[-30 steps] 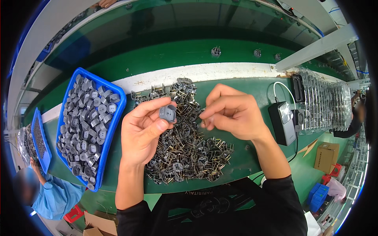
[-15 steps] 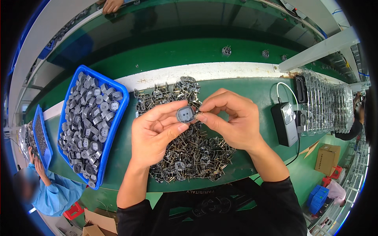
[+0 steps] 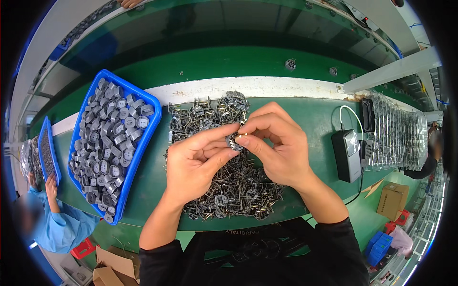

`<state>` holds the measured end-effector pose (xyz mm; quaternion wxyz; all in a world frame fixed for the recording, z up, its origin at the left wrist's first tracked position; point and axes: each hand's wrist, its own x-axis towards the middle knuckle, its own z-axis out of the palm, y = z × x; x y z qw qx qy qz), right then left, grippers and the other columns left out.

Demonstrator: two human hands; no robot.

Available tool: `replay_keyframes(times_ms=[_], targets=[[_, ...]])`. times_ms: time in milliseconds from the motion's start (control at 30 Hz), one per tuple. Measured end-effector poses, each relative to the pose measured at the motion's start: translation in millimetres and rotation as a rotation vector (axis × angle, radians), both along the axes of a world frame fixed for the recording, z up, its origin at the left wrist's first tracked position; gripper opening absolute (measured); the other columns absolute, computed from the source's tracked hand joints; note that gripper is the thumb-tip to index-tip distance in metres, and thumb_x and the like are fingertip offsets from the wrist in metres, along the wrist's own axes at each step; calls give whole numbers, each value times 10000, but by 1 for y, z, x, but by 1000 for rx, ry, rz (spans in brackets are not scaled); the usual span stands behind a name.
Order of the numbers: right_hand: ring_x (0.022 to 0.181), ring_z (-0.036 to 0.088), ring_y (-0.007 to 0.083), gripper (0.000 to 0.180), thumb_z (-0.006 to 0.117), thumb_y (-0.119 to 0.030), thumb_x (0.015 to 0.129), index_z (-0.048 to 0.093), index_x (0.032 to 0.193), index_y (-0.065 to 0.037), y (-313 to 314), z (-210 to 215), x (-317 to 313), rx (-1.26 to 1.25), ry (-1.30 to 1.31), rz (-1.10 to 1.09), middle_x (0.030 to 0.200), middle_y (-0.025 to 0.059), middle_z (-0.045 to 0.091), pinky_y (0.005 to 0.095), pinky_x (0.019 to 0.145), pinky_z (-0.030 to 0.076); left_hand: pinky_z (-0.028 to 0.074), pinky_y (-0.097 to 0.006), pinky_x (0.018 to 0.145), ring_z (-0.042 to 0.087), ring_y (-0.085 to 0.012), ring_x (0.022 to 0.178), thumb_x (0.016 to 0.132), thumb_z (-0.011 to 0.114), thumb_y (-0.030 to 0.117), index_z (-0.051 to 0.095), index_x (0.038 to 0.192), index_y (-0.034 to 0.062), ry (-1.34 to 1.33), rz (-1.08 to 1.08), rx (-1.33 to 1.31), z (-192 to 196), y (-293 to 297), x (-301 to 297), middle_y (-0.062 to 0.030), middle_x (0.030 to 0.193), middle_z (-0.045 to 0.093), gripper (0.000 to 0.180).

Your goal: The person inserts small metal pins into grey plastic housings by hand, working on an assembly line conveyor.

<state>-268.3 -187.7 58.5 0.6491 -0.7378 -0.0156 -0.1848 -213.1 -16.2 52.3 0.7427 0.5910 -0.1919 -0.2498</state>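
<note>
Above the pile, my left hand (image 3: 193,159) pinches a small grey plug housing (image 3: 234,143) between thumb and fingers. The housing is tilted, its open side with shiny metal inside partly showing. My right hand (image 3: 279,148) is closed at the housing's right side, thumb and index finger pinching a small part with brassy tips, mostly hidden by the fingertips. Under both hands spreads a heap of dark plug inserts with metal pins (image 3: 229,195). To the left stands a blue tray (image 3: 155,112) full of grey plug housings (image 3: 107,152).
On the right lie a power bank (image 3: 346,155) with a white cable and stacked clear plastic trays (image 3: 396,136). Beyond the white ledge (image 3: 286,86) runs a green conveyor (image 3: 229,57) carrying a few assembled pieces. A person in blue (image 3: 64,229) works at far left beside another blue tray (image 3: 47,152).
The grey housing has turned from showing its flat two-holed face to showing its metal-filled side. Both hands stay close together over the pile. The view has shifted slightly.
</note>
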Motion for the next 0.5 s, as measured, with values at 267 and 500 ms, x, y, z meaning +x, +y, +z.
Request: replay_keyframes(times_ms=[267,500], targets=[[820,623,130,149,690,52,846,648,984,13,0,-2,0,-55,39,42,974,81,583,249,650,540,544,-238,701,692,-115,794,794,722,-78,655,1240,53,-320,13,178,1,2,5,-79,912,692,470],[759,611,63,153,677,47,832,663,975,-7,-11,-6,21,233,429,143,882,20,639,207,640,491,505,-357,722,605,-232,814,726,799,31,681,1146,85,-751,168,612,17,11,25,-73,885,620,439]])
